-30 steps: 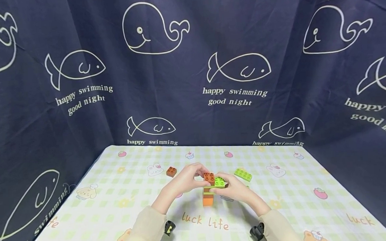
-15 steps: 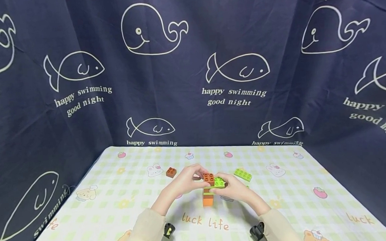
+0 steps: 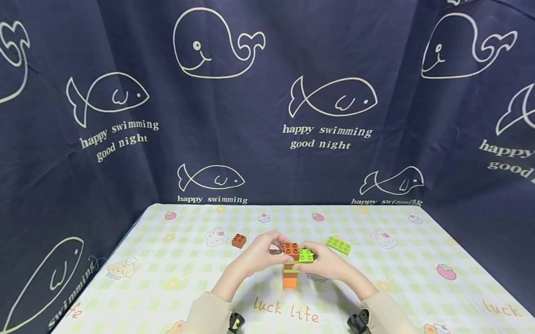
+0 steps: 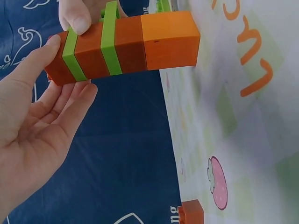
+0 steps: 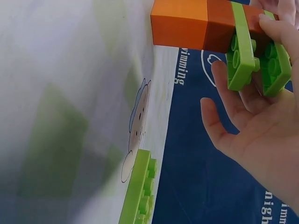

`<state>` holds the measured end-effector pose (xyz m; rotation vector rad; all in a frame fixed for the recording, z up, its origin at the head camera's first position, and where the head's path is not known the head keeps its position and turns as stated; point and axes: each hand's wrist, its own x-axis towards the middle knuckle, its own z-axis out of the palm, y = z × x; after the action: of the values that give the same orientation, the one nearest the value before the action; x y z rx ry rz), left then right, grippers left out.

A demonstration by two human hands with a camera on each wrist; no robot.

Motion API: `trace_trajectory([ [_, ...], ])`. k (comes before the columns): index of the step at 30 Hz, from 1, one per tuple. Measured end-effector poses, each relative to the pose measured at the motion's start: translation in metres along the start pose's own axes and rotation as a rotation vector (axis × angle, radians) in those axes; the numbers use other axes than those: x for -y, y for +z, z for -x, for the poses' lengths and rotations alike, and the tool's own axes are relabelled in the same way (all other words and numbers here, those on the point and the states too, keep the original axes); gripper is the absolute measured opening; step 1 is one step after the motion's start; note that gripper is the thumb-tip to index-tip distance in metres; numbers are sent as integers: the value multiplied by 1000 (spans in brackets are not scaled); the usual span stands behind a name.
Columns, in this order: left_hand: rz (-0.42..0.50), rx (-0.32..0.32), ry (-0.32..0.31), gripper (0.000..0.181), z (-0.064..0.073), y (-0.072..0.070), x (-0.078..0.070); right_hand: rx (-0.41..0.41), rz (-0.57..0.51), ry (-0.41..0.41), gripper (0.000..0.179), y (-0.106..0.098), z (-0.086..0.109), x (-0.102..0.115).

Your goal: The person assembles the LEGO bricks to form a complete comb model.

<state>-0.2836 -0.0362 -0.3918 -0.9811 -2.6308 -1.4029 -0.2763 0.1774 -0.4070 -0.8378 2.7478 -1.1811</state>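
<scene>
A tower of toy building bricks stands upright on the table, with an orange block (image 3: 289, 282) at its base. Above that, brown bricks alternate with two green plates (image 5: 240, 49) that jut out to the right. My left hand (image 3: 260, 253) pinches the top brown brick (image 3: 291, 250), its thumb on the near face in the left wrist view. From the other side, my right hand (image 3: 323, 260) grips the tower around the upper green plate (image 3: 306, 256). The right thumb presses the brown brick (image 4: 91, 50) just below that plate, and some of its fingers lie behind the studs.
A loose brown brick (image 3: 239, 240) lies on the table left of the tower. Farther back on the right is a loose green plate (image 3: 338, 245). The table has a pale checked cloth (image 3: 133, 300), and dark blue curtains (image 3: 266, 137) with fish drawings surround it.
</scene>
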Motion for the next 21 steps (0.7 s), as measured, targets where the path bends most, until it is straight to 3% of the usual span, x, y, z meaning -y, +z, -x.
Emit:
trace_trajectory([
  [21,4,-10,-2,35,1,4,7,-40,-13,-40,38,-18,18,-15],
])
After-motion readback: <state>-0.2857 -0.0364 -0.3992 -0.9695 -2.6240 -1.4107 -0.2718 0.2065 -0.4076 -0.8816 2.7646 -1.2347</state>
